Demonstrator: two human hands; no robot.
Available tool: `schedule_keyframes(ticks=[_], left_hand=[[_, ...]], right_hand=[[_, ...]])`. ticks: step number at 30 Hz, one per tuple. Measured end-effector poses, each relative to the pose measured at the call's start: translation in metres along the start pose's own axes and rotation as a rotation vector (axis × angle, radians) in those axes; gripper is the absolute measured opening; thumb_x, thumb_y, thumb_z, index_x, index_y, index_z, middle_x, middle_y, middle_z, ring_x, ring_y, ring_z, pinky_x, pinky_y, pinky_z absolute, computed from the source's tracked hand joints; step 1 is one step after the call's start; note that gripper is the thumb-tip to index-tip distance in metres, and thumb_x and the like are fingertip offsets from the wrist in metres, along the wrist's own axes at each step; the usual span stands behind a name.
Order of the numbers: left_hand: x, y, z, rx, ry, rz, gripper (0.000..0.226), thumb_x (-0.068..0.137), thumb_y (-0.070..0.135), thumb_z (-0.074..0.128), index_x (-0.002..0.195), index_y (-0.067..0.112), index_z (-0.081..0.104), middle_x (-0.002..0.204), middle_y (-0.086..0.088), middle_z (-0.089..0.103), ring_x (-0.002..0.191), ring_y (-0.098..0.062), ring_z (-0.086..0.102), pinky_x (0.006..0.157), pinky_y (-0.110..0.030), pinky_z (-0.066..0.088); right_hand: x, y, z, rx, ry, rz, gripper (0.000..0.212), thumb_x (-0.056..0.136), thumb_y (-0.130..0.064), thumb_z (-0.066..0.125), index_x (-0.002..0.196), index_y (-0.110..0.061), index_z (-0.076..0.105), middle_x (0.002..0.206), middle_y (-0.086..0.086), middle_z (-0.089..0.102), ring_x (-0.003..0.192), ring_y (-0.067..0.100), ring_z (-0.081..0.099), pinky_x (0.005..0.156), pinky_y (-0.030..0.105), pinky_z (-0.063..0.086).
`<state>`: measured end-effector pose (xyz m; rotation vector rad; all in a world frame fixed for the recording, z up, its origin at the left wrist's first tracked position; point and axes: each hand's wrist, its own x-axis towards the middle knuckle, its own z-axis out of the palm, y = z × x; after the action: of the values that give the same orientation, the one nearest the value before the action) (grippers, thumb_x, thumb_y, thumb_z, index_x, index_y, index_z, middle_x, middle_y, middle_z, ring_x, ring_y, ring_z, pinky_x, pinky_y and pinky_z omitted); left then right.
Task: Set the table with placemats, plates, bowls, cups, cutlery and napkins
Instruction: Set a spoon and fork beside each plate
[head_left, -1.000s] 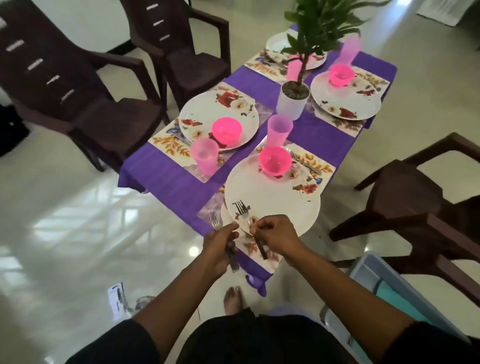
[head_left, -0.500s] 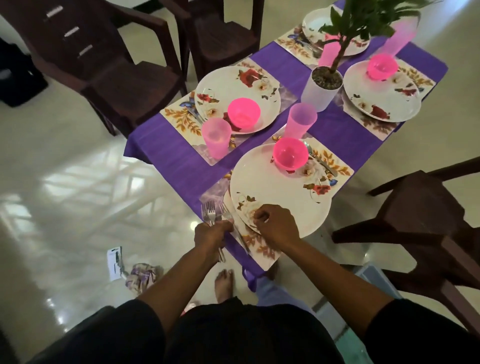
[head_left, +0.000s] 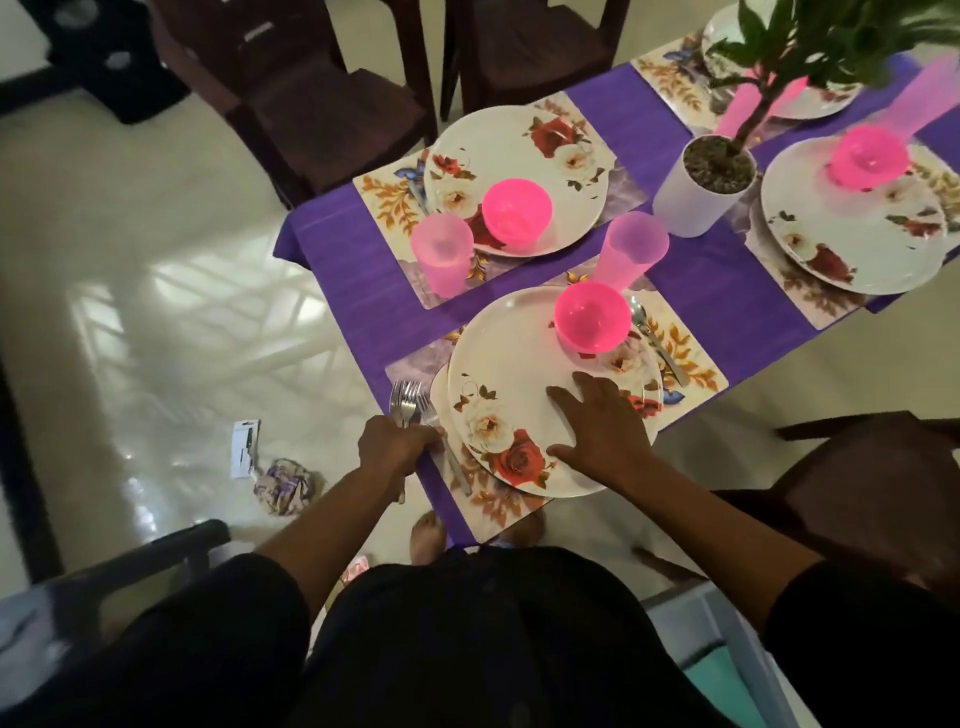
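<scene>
A person's left hand (head_left: 397, 447) grips a bunch of silver metal forks (head_left: 406, 402) at the near edge of the purple-clothed desk (head_left: 358, 291), tines pointing away. Just right of that grip, a single fork (head_left: 441, 436) lies on the floral placemat (head_left: 498, 501) beside the white rose-patterned plate (head_left: 519, 384). The right hand (head_left: 597, 431) rests flat, fingers spread, on the plate. Beyond its fingertips a bright pink plastic bowl (head_left: 592, 317) sits on the plate's far side.
</scene>
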<state>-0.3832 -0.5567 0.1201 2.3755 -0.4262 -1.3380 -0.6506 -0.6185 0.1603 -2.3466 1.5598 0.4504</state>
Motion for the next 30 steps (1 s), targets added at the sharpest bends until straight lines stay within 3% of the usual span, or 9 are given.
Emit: schedule_keyframes(ticks=[2,5,15,21,23,26,30], left_hand=[[-0.002,0.000,0.003,0.010,0.034,0.014,0.042,0.063,0.024,0.092,0.093,0.009,0.066,0.090,-0.011,0.072,0.079,-0.027,0.072,0.077,-0.048,0.065],[-0.006,0.000,0.006,-0.014,0.064,0.024,0.042,0.068,0.026,0.093,0.095,0.010,0.066,0.093,-0.009,0.072,0.084,-0.027,0.072,0.082,-0.049,0.064],[-0.020,-0.003,0.020,-0.091,0.115,0.002,0.038,0.071,0.029,0.093,0.089,0.012,0.065,0.089,-0.009,0.073,0.080,-0.028,0.073,0.081,-0.048,0.064],[-0.014,-0.010,0.012,-0.215,0.041,-0.036,0.065,0.041,0.038,0.092,0.095,0.009,0.070,0.090,-0.010,0.078,0.080,-0.031,0.077,0.078,-0.052,0.065],[-0.017,-0.009,0.006,-0.252,0.040,-0.044,0.051,0.057,0.029,0.091,0.098,0.006,0.070,0.092,-0.012,0.078,0.078,-0.028,0.077,0.073,-0.044,0.065],[-0.017,-0.007,-0.006,-0.326,0.066,-0.030,0.032,0.077,0.022,0.083,0.101,0.004,0.072,0.089,-0.014,0.078,0.059,-0.017,0.062,0.052,-0.027,0.047],[-0.025,0.025,-0.025,-0.509,0.032,0.029,0.030,0.092,0.026,0.066,0.099,-0.002,0.073,0.085,-0.016,0.077,0.054,-0.015,0.060,0.044,-0.021,0.038]], right_hand=[[0.003,0.004,0.001,-0.013,0.009,-0.041,0.089,0.075,-0.065,0.078,0.149,-0.027,0.045,0.154,0.016,0.042,0.137,0.040,0.044,0.102,0.053,0.049],[0.009,0.011,0.001,-0.017,0.006,-0.088,0.089,0.074,-0.068,0.077,0.146,-0.027,0.045,0.149,0.015,0.043,0.132,0.039,0.045,0.097,0.051,0.053],[0.014,0.018,0.005,-0.037,0.052,-0.145,0.083,0.074,-0.070,0.075,0.138,-0.027,0.046,0.136,0.012,0.047,0.120,0.034,0.051,0.084,0.045,0.057],[0.014,0.019,0.002,-0.047,0.043,-0.165,0.082,0.077,-0.071,0.071,0.140,-0.027,0.042,0.137,0.010,0.044,0.122,0.032,0.050,0.086,0.043,0.057],[0.013,0.019,0.001,-0.040,0.022,-0.164,0.082,0.079,-0.071,0.070,0.142,-0.027,0.041,0.139,0.010,0.043,0.123,0.032,0.048,0.087,0.043,0.055],[0.011,0.019,-0.003,0.008,0.007,-0.145,0.077,0.083,-0.070,0.066,0.142,-0.025,0.044,0.142,0.010,0.043,0.125,0.031,0.048,0.090,0.044,0.055],[0.002,0.011,-0.017,0.246,0.133,-0.160,0.046,0.095,-0.049,0.065,0.133,-0.024,0.059,0.146,0.004,0.053,0.132,0.026,0.049,0.100,0.044,0.052]])
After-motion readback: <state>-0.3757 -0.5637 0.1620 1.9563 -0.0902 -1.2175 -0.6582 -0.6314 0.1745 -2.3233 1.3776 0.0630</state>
